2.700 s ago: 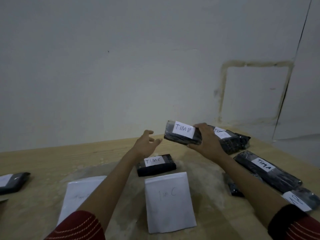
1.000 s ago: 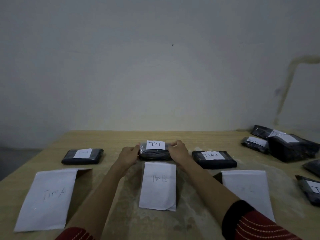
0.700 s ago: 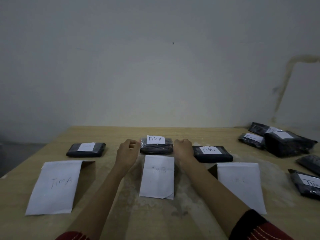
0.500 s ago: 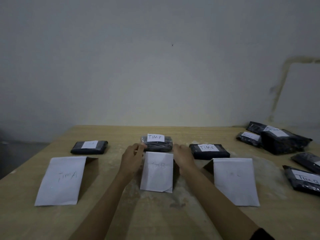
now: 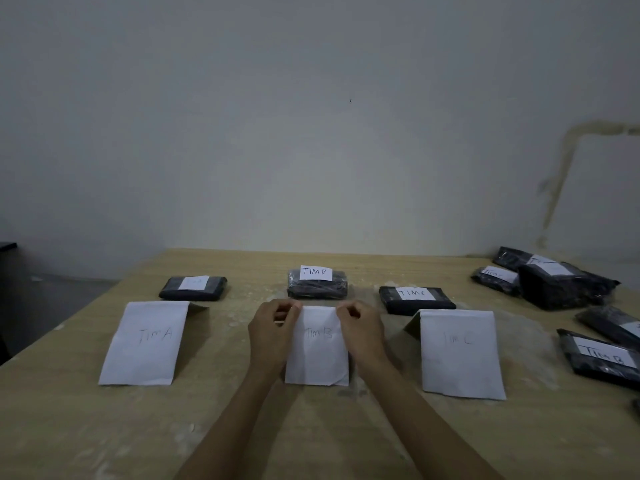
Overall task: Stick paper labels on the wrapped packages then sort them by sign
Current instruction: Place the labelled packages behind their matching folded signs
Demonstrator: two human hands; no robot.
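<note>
Now, table [image 5: 104,427]: three paper signs, one package behind each.
Unsorted pile [image 5: 561,285]: far right.
Tim B sign [image 5: 317,355]: top corners pinched by left hand [image 5: 270,337] and right hand [image 5: 363,336].
Tim B package [image 5: 317,287]: just behind its sign.
Risk: a tug may topple the sign.

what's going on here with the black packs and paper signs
A person is sorting labelled packages on a wooden table. The left hand and right hand pinch the top corners of the TIM B sign, with the TIM B package lying just behind it. One package each lies behind the TIM A sign and TIM C sign. An unsorted pile waits at the right.
</note>
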